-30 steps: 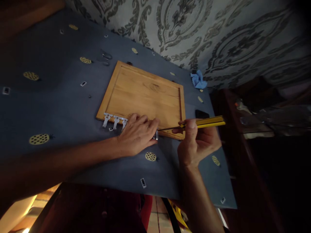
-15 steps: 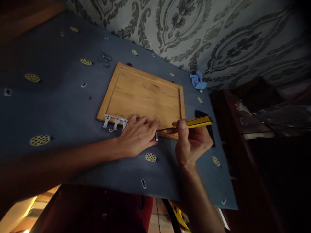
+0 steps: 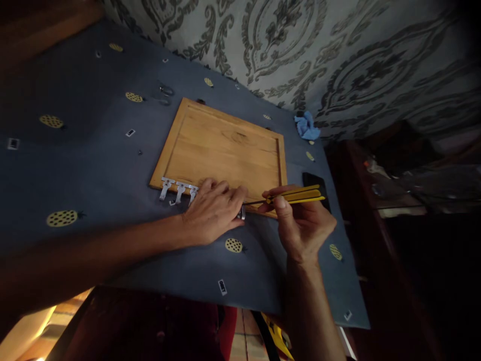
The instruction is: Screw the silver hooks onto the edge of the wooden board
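A framed wooden panel lies flat on the blue patterned tablecloth. Several metal hinges sit in a row along its near edge. My left hand rests over that edge, its fingers closed around a hinge that partly shows by the fingertips; the rest is hidden. In my right hand is a yellow-handled tool, gripped between thumb and fingers. Its thin dark shaft points left and reaches the hinge beside my left fingertips; the tip cannot be made out.
Behind the panel are clear glasses. A crumpled blue cloth lies at the back right, and a black flat object is behind my right hand. Small dark hardware lies left of the panel. Patterned wallpaper borders the table.
My right hand has shifted slightly right and down, and the yellow handles have turned and show more spread. My left hand stays in place on the panel's edge.
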Action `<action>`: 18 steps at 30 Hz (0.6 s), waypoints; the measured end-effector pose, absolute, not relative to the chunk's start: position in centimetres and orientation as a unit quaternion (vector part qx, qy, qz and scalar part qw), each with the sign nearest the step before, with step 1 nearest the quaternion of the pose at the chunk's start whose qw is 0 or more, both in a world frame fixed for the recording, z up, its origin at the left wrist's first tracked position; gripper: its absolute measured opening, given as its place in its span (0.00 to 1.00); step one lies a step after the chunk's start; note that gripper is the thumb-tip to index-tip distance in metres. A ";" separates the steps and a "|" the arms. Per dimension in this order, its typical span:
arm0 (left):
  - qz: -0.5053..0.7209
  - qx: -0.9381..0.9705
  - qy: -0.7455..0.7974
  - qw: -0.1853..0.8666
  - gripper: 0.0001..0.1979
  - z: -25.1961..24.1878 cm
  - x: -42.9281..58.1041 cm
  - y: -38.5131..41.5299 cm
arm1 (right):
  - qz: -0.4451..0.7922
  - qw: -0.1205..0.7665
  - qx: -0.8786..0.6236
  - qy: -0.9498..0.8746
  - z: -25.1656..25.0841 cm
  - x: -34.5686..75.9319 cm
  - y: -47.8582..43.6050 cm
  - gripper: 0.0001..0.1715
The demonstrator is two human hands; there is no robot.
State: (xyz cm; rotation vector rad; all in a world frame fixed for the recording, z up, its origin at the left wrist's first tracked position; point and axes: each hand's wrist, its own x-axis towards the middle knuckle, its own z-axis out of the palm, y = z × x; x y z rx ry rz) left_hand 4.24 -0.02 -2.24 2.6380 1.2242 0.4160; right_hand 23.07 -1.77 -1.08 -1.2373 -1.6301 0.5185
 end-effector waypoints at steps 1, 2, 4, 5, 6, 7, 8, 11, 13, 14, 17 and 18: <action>0.138 0.894 0.414 0.104 0.23 -2.2 4.2 0.0 | 0.219 0.487 -0.508 -0.676 -1.0 23.2 -1.7 0.13; 0.135 0.894 0.414 0.106 0.24 -2.1 4.2 0.0 | 0.225 0.482 -0.506 -0.679 -0.9 23.3 -1.7 0.13; 0.129 0.895 0.413 0.110 0.25 -2.0 4.3 0.0 | 0.234 0.479 -0.503 -0.680 -0.8 23.4 -1.7 0.13; 0.127 0.895 0.413 0.111 0.26 -1.9 4.3 -0.1 | 0.238 0.480 -0.500 -0.680 -0.8 23.4 -1.6 0.12; 0.125 0.895 0.413 0.113 0.26 -1.8 4.3 -0.1 | 0.241 0.484 -0.496 -0.679 -0.7 23.4 -1.6 0.12; 0.124 0.895 0.413 0.115 0.26 -1.8 4.3 -0.1 | 0.241 0.489 -0.493 -0.678 -0.7 23.3 -1.6 0.11; 0.124 0.895 0.412 0.117 0.26 -1.9 4.3 -0.1 | 0.241 0.494 -0.490 -0.677 -0.7 23.2 -1.6 0.10; 0.131 0.895 0.409 0.122 0.26 -2.2 4.2 0.0 | 0.239 0.502 -0.490 -0.671 -0.8 23.0 -1.5 0.10; 0.142 0.894 0.407 0.125 0.26 -2.3 4.0 0.0 | 0.243 0.506 -0.495 -0.664 -0.8 22.9 -1.5 0.11; 0.152 0.893 0.405 0.122 0.26 -2.2 3.9 -0.1 | 0.244 0.509 -0.496 -0.660 -0.7 22.8 -1.4 0.11; 0.212 0.895 0.379 0.104 0.19 -0.2 3.8 -1.3 | 0.235 0.513 -0.497 -0.659 -0.6 22.7 -1.3 0.11; 0.236 0.896 0.362 0.104 0.16 0.9 3.9 -2.0 | 0.231 0.513 -0.499 -0.660 -0.5 22.7 -1.3 0.11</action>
